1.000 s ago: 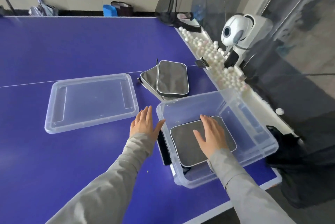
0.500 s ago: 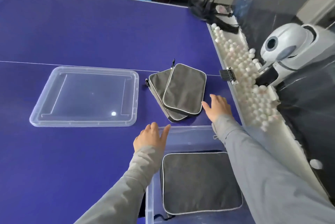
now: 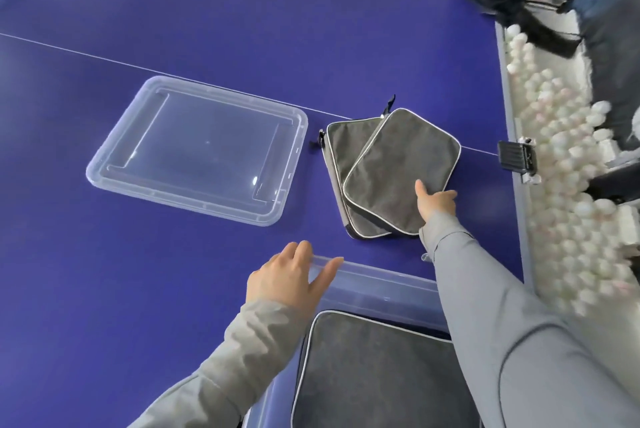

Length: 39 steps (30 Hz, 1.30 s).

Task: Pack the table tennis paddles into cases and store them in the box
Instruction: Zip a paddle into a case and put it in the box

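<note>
Nearest the body, bottom of view: clear box (image 3: pixel 381 284), one grey case (image 3: pixel 374 375) with white piping already lying flat inside. Its near part is cut off by the frame.

Left hand (image 3: pixel 287 278) rests on the box's far-left rim, fingers spread and relaxed, gripping nothing. Likely steadying the box.

Beyond the box, on the blue table (image 3: pixel 242 12): two more zipped cases, overlapped. Right hand (image 3: pixel 436 201) is on the top case (image 3: pixel 398 168) at its near-right edge, thumb flat on the fabric, fingers curled at the side. Reads as a pinch on that edge; fingertips are hidden. The lower case (image 3: pixel 341 154) shows out to the left, untouched.

Key relation: the top case's long axis runs away from the person, far end leaning right. The box lies nearer and a little left. Judgement: the right hand is the nearer one and must draw the case back toward the body, then turn it flat over the packed one.

Further left: the box lid (image 3: pixel 197 150), lying flat, well apart from the cases. Along the right table edge: a net clamp (image 3: pixel 516 157) and a trough of white balls (image 3: pixel 561 185).
</note>
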Motion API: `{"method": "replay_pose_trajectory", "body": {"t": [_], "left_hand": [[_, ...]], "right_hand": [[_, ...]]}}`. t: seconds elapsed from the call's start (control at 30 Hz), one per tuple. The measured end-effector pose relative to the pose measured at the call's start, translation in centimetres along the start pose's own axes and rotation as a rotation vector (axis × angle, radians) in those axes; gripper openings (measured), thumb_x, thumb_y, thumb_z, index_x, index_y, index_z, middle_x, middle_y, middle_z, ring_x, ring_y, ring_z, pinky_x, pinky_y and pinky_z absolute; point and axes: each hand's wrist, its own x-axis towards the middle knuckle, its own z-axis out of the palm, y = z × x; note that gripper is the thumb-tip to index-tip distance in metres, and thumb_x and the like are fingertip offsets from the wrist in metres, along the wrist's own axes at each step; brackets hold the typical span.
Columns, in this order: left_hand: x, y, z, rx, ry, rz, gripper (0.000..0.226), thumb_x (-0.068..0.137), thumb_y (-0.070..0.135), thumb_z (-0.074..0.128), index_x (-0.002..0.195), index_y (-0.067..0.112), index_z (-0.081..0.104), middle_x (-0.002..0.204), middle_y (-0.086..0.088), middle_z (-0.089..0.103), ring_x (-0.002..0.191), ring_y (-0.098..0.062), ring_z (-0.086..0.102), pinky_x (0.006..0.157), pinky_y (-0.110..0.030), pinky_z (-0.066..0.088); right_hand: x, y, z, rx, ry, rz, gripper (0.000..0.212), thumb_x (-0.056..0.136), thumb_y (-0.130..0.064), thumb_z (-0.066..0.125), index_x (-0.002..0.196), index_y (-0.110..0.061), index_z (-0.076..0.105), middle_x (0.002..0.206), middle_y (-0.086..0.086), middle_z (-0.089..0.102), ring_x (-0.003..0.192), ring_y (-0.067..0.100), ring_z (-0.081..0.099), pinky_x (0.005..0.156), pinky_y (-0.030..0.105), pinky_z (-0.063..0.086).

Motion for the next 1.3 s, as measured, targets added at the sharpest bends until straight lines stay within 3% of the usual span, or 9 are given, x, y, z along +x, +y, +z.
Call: {"method": "replay_pose_trajectory", "body": {"t": [0.43,0.53,0.63,0.7,0.83,0.97,1.03,1.1,1.3], "left_hand": [[-0.1,-0.2,0.4,-0.009,0.029,0.028,0.052,0.089,0.065,0.028,0.102,0.018,0.048,0.107,0.005,0.059,0.091,-0.027,0.059,0.066,-0.029,0.037],[-0.1,-0.5,0.2,-0.037,0.049,0.065,0.054,0.092,0.062,0.024,0.114,0.019,0.049,0.117,0.005,0.057,0.107,-0.023,0.055,0.077,-0.031,0.036],[-0.4,-1.7,-0.6,-0.352,0.129,0.08,0.05,0.095,0.053,0.026,0.124,0.02,0.05,0.126,0.004,0.053,0.118,-0.02,0.047,0.096,-0.032,0.033],[-0.3,-3.1,-2.5,-0.69,0.152,-0.014,0.037,0.098,0.041,0.033,0.115,0.016,0.056,0.116,-0.001,0.056,0.11,-0.023,0.051,0.092,-0.032,0.036],[1.9,-9.3,-9.2,-1.404,0.028,-0.192,0.043,0.099,0.046,0.027,0.109,0.015,0.055,0.096,-0.004,0.06,0.075,-0.014,0.056,0.065,-0.028,0.042],[3.6,-18.6,-15.7,-1.446,-0.169,-0.015,0.042,0.092,0.057,0.038,0.109,0.022,0.054,0.083,0.001,0.06,0.062,-0.008,0.061,0.058,-0.023,0.048],[3.2,-23.2,-18.0,-1.468,-0.188,0.085,0.043,0.083,0.057,0.057,0.11,0.023,0.057,0.093,0.002,0.068,0.075,-0.011,0.067,0.069,-0.025,0.053],[2.0,-28.0,-19.8,-1.457,-0.076,0.096,0.032,0.081,0.043,0.067,0.106,0.025,0.06,0.101,0.002,0.07,0.089,-0.015,0.068,0.075,-0.027,0.055],[-0.9,-42.7,-22.5,-1.26,0.138,0.174,0.021,0.079,0.017,0.074,0.09,0.024,0.058,0.075,0.014,0.068,0.065,0.0,0.064,0.058,-0.014,0.05]], "right_hand": [[-5.9,-3.3,-5.4,0.23,0.28,-0.339,0.048,0.088,-0.024,0.06,0.123,0.0,0.036,0.127,0.019,0.051,0.114,0.036,0.051,0.091,0.037,0.038],[-9.4,-4.2,-6.7,0.392,0.272,-0.402,0.046,0.086,-0.026,0.063,0.119,-0.003,0.04,0.119,0.014,0.057,0.106,0.03,0.056,0.082,0.029,0.041],[-14.6,-4.7,-7.3,0.594,0.213,-0.486,0.044,0.085,-0.026,0.065,0.117,-0.007,0.041,0.099,-0.001,0.058,0.085,0.012,0.06,0.059,0.008,0.04],[-18.6,-4.7,-7.1,0.666,0.168,-0.558,0.041,0.085,-0.026,0.065,0.115,-0.012,0.041,0.093,-0.01,0.055,0.073,-0.008,0.055,0.058,0.001,0.039],[-26.6,-5.6,-4.6,0.684,0.091,-0.685,0.037,0.084,-0.023,0.068,0.109,-0.02,0.041,0.094,-0.014,0.055,0.073,-0.013,0.054,0.07,0.009,0.043],[-34.7,-8.1,0.7,0.664,0.01,-0.747,0.037,0.083,-0.019,0.069,0.11,-0.018,0.043,0.094,-0.008,0.056,0.075,-0.009,0.056,0.071,0.007,0.043],[-39.0,-9.1,4.8,0.651,-0.042,-0.784,0.036,0.082,-0.022,0.071,0.106,-0.025,0.044,0.097,-0.007,0.057,0.084,-0.001,0.057,0.074,0.009,0.044],[-43.1,-10.0,9.4,0.626,-0.075,-0.8,0.036,0.079,-0.028,0.07,0.101,-0.035,0.043,0.1,-0.007,0.058,0.09,0.005,0.058,0.077,0.013,0.045],[-51.5,-13.2,19.2,0.439,-0.003,-0.825,0.045,0.08,-0.044,0.062,0.121,-0.036,0.047,0.104,-0.005,0.049,0.091,0.011,0.053,0.081,0.018,0.045]]}}
